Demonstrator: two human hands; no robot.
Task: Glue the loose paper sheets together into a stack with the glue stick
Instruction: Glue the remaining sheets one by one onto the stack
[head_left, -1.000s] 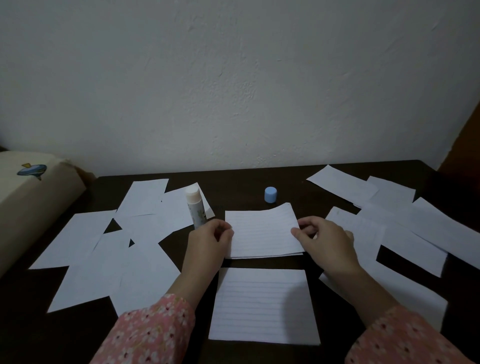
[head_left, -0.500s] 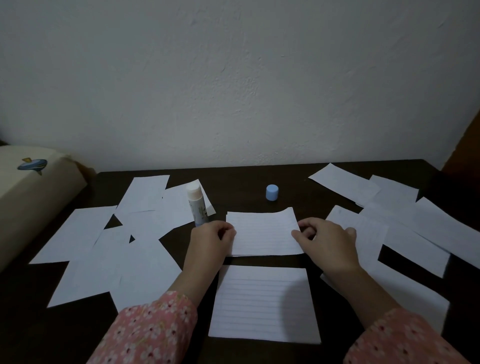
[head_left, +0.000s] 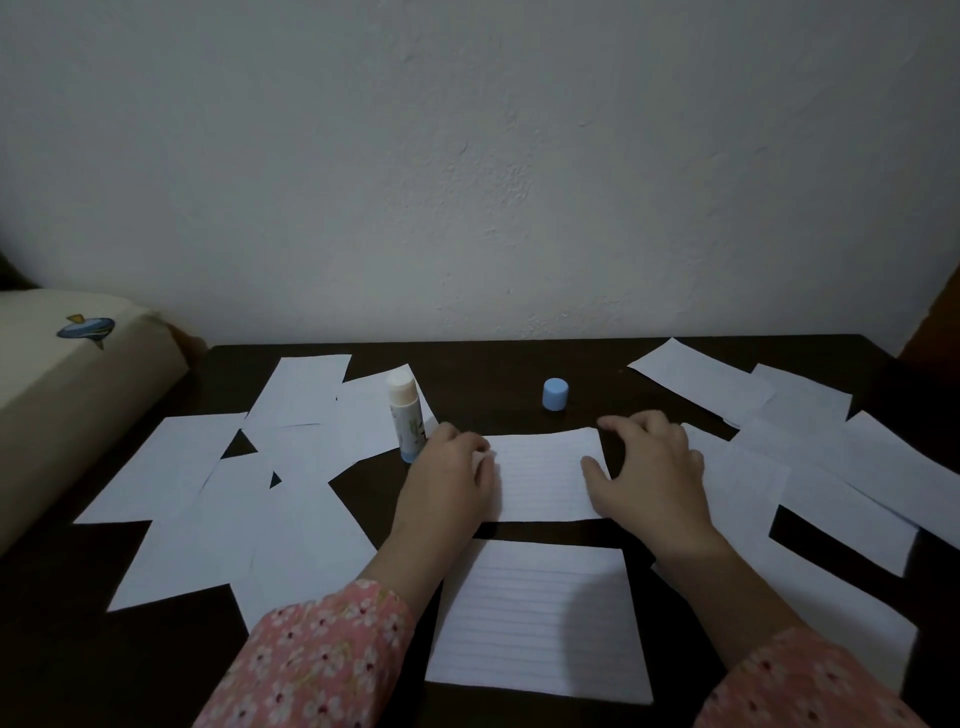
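A small stack of lined paper sheets (head_left: 545, 480) lies flat at the middle of the dark table (head_left: 483, 384). My left hand (head_left: 447, 483) rests on its left edge with bent fingers pressing down. My right hand (head_left: 649, 478) lies spread over its right edge, thumb on the top sheet. The uncapped glue stick (head_left: 406, 415) stands upright just left of my left hand. Its blue cap (head_left: 555, 394) stands behind the stack. One more lined sheet (head_left: 535, 618) lies in front, between my forearms.
Several loose white sheets (head_left: 218, 499) overlap on the table's left half, and several others (head_left: 810, 457) cover the right side. A beige cushion (head_left: 67, 395) adjoins the table's left edge. A pale wall stands right behind the table.
The curled top sheet has come down flat on the stack. My right hand has opened and spread over the right edge; my left hand has shifted onto the left edge.
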